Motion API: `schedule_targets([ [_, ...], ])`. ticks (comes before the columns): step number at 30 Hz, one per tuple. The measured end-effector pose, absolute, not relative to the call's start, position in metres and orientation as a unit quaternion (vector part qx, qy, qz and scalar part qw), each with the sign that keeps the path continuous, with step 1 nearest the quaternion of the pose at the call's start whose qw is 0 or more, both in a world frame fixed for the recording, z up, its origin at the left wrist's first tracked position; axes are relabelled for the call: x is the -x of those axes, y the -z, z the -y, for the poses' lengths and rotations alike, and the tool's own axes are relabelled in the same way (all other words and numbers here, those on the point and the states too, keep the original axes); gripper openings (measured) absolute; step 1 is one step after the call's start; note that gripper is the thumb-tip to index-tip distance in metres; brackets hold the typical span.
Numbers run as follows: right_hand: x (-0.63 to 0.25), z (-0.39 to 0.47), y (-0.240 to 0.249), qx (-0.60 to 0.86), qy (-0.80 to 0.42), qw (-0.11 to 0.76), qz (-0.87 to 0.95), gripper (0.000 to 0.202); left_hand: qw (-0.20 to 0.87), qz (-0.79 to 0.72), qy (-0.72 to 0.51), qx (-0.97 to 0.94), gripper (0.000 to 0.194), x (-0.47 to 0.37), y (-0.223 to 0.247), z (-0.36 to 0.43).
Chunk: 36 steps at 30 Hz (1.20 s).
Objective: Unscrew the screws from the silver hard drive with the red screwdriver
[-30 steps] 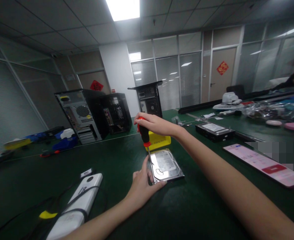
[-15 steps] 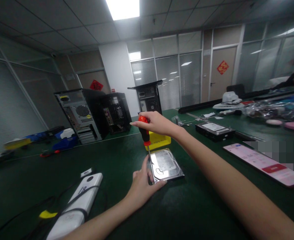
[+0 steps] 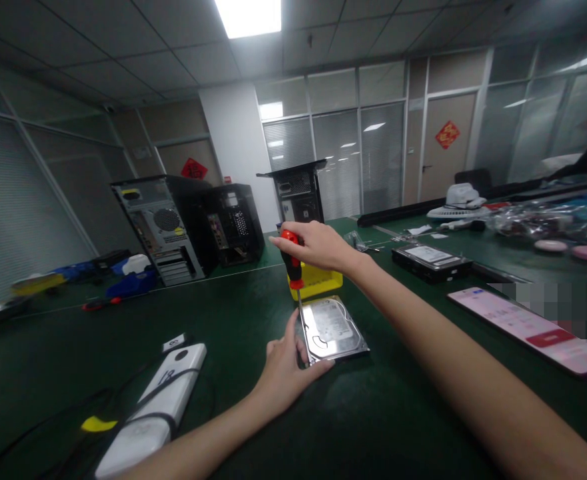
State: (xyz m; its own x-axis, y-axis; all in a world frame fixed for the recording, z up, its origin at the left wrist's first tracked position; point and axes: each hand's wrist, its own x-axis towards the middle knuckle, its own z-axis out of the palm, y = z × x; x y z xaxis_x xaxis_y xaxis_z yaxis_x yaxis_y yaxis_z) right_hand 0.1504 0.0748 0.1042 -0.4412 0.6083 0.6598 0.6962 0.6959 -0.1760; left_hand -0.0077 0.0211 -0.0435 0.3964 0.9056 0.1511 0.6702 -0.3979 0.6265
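Note:
A silver hard drive (image 3: 329, 327) lies flat on the green table. My left hand (image 3: 286, 360) steadies it, index finger along its left edge and thumb across its near edge. Above the drive, my right hand (image 3: 316, 243) is wrapped round the top of a red and black screwdriver (image 3: 293, 267). The screwdriver stands nearly upright, with its shaft meeting the drive's left edge near the far corner. Its tip is too small to make out. Just behind the drive sits a yellow tray (image 3: 323, 281), partly covered by the right hand and screwdriver.
A second hard drive (image 3: 430, 261) and a phone (image 3: 533, 330) lie to the right. At left are a white power strip (image 3: 166, 393) with black cable and a red-handled tool (image 3: 100, 304). Computer cases (image 3: 188, 227) stand behind, and plastic-wrapped items (image 3: 543, 220) lie far right.
The thumb of my right hand has shifted slightly rightward and up as the hand turns a little on the screwdriver handle. My left hand and the hard drive have stayed in place.

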Motion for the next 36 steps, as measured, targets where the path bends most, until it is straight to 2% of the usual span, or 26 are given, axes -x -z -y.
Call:
schedule_targets([
  [4,-0.1522,-0.0737,-0.1057,0.315,-0.053,0.360,0.877,0.036,0.242,-0.495,-0.243,-0.799,0.096,0.0076,0.0438,-0.0213],
  [8,-0.1492,-0.0722,-0.1056,0.277,-0.093,0.369,0.882,0.035,0.238,-0.488,-0.245,-0.803,0.096,0.0074,0.0449,-0.0218],
  [20,-0.1465,-0.0726,-0.1051,0.286,-0.072,0.362,0.884,0.028,0.232,-0.497,-0.236,-0.803,0.095,0.0075,0.0448,-0.0206],
  [24,-0.1470,-0.0744,-0.1060,0.297,-0.046,0.386,0.872,0.027,0.240,-0.493,-0.225,-0.805,0.093,0.0071,0.0411,-0.0184],
  [28,-0.1465,-0.0743,-0.1069,0.348,-0.007,0.407,0.844,0.033,0.243,-0.494,-0.216,-0.806,0.093,0.0073,0.0381,-0.0173],
  [36,-0.1464,-0.0755,-0.1032,0.371,0.013,0.384,0.845,0.042,0.219,-0.518,-0.191,-0.804,0.084,0.0067,0.0392,-0.0186],
])
